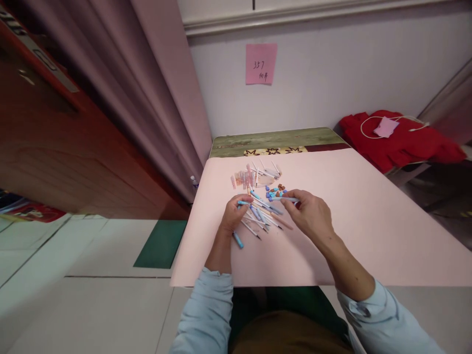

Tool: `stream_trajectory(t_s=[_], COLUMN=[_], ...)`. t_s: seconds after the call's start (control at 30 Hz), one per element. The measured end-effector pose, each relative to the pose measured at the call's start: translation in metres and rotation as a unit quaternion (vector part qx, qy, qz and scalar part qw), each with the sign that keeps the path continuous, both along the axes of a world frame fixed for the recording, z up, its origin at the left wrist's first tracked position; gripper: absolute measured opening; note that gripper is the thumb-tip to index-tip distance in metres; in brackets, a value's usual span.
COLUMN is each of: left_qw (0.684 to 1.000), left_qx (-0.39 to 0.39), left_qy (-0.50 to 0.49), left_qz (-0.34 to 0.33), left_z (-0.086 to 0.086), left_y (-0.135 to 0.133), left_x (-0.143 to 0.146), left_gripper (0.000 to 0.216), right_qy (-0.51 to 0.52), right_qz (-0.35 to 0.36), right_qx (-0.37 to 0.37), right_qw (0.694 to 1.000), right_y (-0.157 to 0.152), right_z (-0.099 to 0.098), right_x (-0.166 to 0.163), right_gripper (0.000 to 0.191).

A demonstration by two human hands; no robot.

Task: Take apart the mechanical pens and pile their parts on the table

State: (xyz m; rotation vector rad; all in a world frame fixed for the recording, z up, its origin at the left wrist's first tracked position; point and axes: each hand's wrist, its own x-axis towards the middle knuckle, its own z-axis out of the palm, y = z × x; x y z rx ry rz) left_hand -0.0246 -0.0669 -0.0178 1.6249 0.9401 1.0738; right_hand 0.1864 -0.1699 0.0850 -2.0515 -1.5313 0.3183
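Observation:
My left hand (233, 215) is closed, thumb and fingers pinching a light-blue pen piece (242, 202) over the left side of a loose pile. To the right, my right hand (313, 212) pinches a pale blue pen barrel (290, 199), which points left beside a cluster of small blue and brown pieces (275, 191). Between and below both hands lie several blue and white pen parts (262, 216), some with dark tips. A bright-blue pen piece (238, 240) rests by my left wrist. Fine details of the held parts are too small to make out.
Pinkish tubes (241, 178) and white sticks with clear packets (271, 173) lie farther back on the pink-covered table (368, 221). A red cloth with a white cable (368, 135) sits at the right. A curtain (165, 73) and a wooden door (92, 147) stand left.

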Motion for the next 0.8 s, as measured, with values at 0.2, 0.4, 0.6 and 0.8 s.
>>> stream_trajectory(t_s=[0.2,0.4,0.6,0.8], left_qw=[1.0,0.999,0.995,0.994], left_qx=[0.007,-0.027,-0.018,-0.013], left_qy=[0.008,-0.042,-0.086,-0.072], left_qz=[-0.002,0.018,0.049,0.08], left_z=[0.005,0.001,-0.001,-0.003], left_y=[-0.003,-0.001,0.002,0.005], left_x=[0.001,0.002,0.002,0.002], left_gripper=[0.022,0.032,0.034,0.033], right_qy=[0.017,-0.028,-0.09,-0.182], right_qz=[0.085,0.11,0.037,-0.017], right_qx=[-0.002,0.097,-0.057,-0.233], right_qw=[0.996,0.989,0.994,0.955], right_y=[0.008,0.008,-0.013,-0.037], right_z=[-0.057,-0.077,-0.046,-0.036], right_x=[-0.036,-0.05,0.005,0.044], right_gripper=[0.027,0.028,0.019,0.016])
